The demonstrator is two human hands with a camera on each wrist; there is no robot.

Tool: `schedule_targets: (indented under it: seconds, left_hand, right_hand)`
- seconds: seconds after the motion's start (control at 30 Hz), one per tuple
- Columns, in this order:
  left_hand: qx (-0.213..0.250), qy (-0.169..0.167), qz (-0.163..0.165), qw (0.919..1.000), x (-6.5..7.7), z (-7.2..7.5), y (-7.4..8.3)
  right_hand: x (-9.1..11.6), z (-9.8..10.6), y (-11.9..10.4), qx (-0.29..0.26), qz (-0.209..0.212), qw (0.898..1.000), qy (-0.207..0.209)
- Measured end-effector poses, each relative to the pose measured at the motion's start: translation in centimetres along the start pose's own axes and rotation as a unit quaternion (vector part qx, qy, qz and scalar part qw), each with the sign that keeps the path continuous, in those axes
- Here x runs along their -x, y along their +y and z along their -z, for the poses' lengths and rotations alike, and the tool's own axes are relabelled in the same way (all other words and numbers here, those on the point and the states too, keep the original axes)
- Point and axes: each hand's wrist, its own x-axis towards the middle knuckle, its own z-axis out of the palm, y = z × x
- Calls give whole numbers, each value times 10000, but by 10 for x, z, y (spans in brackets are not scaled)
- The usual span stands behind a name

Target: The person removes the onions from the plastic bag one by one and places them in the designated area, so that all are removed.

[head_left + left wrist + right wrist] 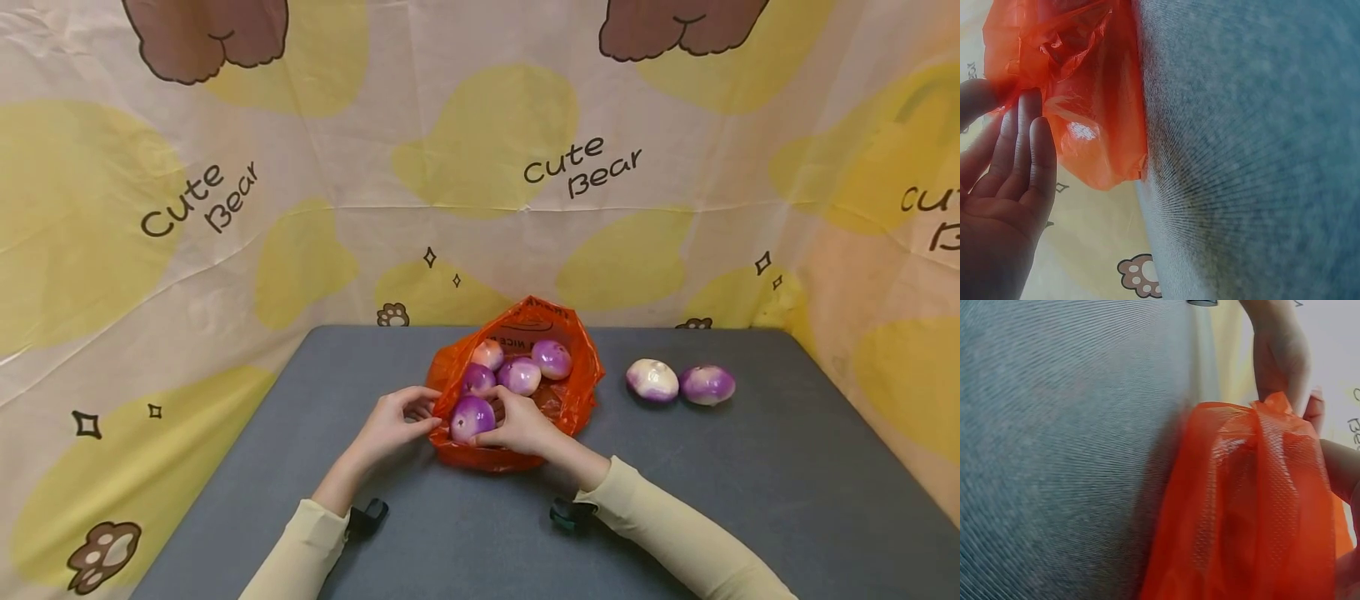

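Note:
An orange-red plastic bag stands with its mouth wide, several glossy purple-and-white onions inside. At the bag's left side, my left hand pinches the rim between thumb and fingers; the left wrist view shows these fingers at the crumpled plastic. My right hand reaches into the mouth and grips a purple onion at the near left of the bag. Behind that onion lie another purple onion, a paler one, and one at the back right. In the right wrist view the bag hides the onions.
Two more onions lie side by side on the grey table, right of the bag: a whiter one and a purple one. A printed cloth hangs behind the table and along its sides.

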Motion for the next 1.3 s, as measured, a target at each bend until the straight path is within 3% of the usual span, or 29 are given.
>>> schedule_targets:
  seconds: [0.3, 0.77, 1.03, 1.3]
  left_hand:
    - [21, 34, -70, 10000, 1, 1, 0]
    - [72, 30, -61, 10000, 2, 2, -1]
    - [149, 21, -58, 9999, 1, 2, -2]
    - [145, -26, 18, 9999, 2, 3, -1]
  right_hand:
    - [5, 12, -8, 156, -111, 9998, 103]
    - [15, 34, -16, -137, -319, 9992, 184]
    - [23, 49, -19, -196, -201, 9993, 242]
    - [35, 64, -16, -297, -548, 9975, 340]
